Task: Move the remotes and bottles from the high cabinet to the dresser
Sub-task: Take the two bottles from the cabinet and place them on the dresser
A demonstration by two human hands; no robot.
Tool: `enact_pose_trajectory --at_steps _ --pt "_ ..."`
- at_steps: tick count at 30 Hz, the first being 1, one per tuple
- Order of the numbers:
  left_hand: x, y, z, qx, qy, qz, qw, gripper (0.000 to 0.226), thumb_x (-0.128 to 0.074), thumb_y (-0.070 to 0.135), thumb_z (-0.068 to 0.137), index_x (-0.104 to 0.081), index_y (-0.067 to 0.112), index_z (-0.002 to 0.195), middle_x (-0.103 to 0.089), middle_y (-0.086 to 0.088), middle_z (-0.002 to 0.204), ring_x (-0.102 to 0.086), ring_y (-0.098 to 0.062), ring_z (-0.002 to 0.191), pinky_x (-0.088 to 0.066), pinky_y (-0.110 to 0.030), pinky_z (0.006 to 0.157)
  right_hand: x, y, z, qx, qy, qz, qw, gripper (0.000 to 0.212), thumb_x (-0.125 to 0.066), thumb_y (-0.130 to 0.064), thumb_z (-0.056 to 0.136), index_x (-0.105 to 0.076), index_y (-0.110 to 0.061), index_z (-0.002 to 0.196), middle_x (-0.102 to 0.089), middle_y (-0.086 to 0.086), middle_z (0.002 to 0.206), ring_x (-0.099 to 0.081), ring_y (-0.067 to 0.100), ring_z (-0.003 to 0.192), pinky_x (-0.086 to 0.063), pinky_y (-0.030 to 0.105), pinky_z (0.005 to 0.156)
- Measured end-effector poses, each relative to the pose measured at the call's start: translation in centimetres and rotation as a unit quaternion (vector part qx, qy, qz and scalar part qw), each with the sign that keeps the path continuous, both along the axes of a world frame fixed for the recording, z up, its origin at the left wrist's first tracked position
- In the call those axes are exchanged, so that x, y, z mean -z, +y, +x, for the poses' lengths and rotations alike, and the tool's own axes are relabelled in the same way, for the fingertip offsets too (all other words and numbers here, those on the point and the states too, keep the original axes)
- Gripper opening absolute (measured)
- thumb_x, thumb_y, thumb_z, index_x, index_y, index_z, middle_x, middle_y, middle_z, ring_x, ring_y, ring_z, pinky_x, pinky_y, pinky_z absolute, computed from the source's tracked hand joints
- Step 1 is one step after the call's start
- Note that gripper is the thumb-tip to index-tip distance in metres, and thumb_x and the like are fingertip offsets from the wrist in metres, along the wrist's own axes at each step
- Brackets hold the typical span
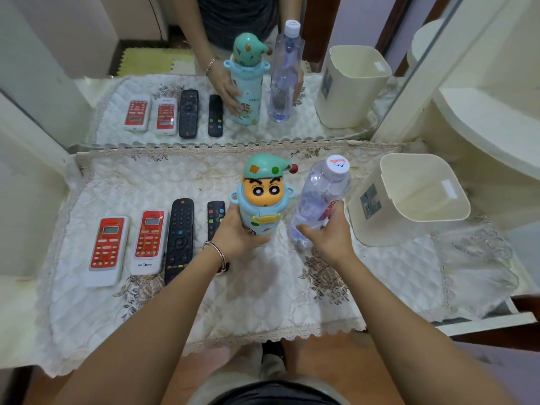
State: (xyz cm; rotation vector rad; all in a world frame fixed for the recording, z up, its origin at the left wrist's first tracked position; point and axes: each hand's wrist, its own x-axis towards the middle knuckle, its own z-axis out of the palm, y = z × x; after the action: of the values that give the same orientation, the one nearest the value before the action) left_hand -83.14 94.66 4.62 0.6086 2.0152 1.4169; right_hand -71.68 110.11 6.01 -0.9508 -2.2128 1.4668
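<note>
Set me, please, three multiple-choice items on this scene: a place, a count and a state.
1. Where is the cream bin? A: on the floor. B: right of the clear bottle. C: between the bottles.
2. How many remotes lie on the cloth, reflections aside? A: two. B: six. C: four.
3. What is the left hand doing? A: gripping the cartoon bottle. B: lying flat. C: holding a remote.
Answers: 1 B, it stands at the cloth's right end; 2 C, two red-and-white, two black; 3 A, its fingers wrap the bottle.
</note>
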Motion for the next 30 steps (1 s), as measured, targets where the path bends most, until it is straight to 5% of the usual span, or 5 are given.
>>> enact_pose_trajectory --at_steps 13,16,22,26,30 --pt "0.5 0.1 1.5 -0.072 -0.073 0.023 0.994 0.072 -0.067 -0.018 0.069 -0.033 0.007 0.127 -0.052 0.012 0.1 -0.055 -0.004 0.09 -0.049 -0.003 0.061 0.9 0.7 0.7 -0.034 -0.02 -0.009 0.999 0.051 -0.075 -0.005 0.071 -0.041 -0.013 0.109 -0.052 0.006 0.109 -0.052 0.013 0.089 -0.038 0.002 0.067" --pt "0.6 -0.2 1.7 -0.091 -0.081 0.007 0.993 0.077 -0.07 -0.011 0.071 -0.03 0.008 0.133 -0.054 0.008 0.102 -0.056 -0.007 0.094 -0.049 -0.003 0.061 0.9 0.9 1.1 -0.055 -0.036 -0.027 0.997 0.066 -0.074 -0.008 0.073 -0.038 -0.008 0.127 -0.051 0.008 0.124 -0.052 0.02 0.108 -0.045 0.023 0.086" --pt "0.3 -1.8 3.3 -0.154 -0.101 -0.033 0.982 0.085 -0.072 0.005 0.075 -0.022 0.017 0.143 -0.03 -0.008 0.15 -0.033 -0.026 0.136 -0.038 -0.038 0.106 1.0 1.0 3.3 -0.049 -0.095 -0.063 0.992 0.069 -0.068 -0.016 0.081 -0.03 -0.016 0.139 -0.044 0.002 0.114 -0.049 0.018 0.1 -0.045 0.029 0.085" --pt "-0.4 -3.9 6.0 -0.213 -0.075 -0.049 0.973 0.065 -0.065 0.009 0.082 -0.033 0.011 0.138 -0.047 -0.004 0.127 -0.05 -0.021 0.116 -0.049 -0.034 0.09 1.3 0.7 6.1 -0.039 -0.121 -0.078 0.989 0.047 -0.064 -0.019 0.085 -0.045 -0.014 0.128 -0.054 -0.001 0.096 -0.053 0.012 0.083 -0.041 0.009 0.062" --pt "-0.2 -5.2 8.3 -0.186 -0.081 -0.022 0.979 0.032 -0.061 0.006 0.084 -0.054 0.014 0.114 -0.061 -0.005 0.1 -0.059 -0.017 0.088 -0.051 -0.03 0.079 1.6 0.2 11.0 0.018 -0.125 -0.11 0.986 0.038 -0.064 -0.014 0.084 -0.055 -0.007 0.12 -0.055 -0.001 0.085 -0.053 0.015 0.081 -0.041 0.017 0.065"
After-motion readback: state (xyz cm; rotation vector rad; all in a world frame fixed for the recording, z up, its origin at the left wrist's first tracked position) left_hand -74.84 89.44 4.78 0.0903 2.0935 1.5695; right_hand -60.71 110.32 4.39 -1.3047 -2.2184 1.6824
